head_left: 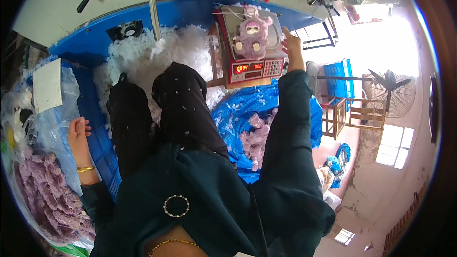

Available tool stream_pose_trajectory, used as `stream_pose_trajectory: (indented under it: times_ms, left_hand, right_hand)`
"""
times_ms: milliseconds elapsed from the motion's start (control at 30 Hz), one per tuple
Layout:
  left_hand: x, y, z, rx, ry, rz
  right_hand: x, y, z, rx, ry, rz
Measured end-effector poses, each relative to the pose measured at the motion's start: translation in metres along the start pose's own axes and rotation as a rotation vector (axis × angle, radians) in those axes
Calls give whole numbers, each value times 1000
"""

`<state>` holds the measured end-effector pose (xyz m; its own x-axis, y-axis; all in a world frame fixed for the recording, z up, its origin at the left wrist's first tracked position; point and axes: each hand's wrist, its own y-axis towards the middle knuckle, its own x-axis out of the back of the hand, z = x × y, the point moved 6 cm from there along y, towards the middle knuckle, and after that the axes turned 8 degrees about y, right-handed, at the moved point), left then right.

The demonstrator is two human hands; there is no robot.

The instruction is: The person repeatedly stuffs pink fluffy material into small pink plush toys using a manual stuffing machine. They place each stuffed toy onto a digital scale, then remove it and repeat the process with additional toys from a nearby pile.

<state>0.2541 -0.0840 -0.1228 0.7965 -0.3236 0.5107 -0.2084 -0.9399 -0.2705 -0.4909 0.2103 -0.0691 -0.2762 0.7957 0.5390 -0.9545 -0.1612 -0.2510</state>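
A fluffy mauve plush toy (253, 35) lies face up on the metal pan of a red digital scale (266, 69), whose display is lit. Just right of the toy, apart from it, my right hand (292, 47) is open and empty with its fingers stretched out. Far to the left, my left hand (79, 135), with a gold bangle on its wrist, hangs near a clear plastic bag (71, 88); its fingers are loosely bent and hold nothing. Mauve plush skins (47, 192) fill the bag below that hand.
White stuffing (181, 50) heaps beyond my knees, under a metal tube (152, 4) of a machine. A blue sack (233, 114) with mauve plush toys (257, 138) stands right of my legs. Farther right are a wooden chair (338, 116), a fan (390, 93) and blue crates (337, 78).
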Motion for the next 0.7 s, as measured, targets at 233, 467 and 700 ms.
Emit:
stream_pose_trajectory:
  times_ms: [233,467,700]
  left_hand:
    - [-15,1,-11,-43,-7,32]
    - [-14,-24,-36,-263,408,-46]
    - [125,-46,58,-26,942,-843]
  right_hand:
    - [-111,-66,48,239,14,522]
    - [-178,-227,31,1230,-744,849]
    - [5,-163,-119,561,-687,685]
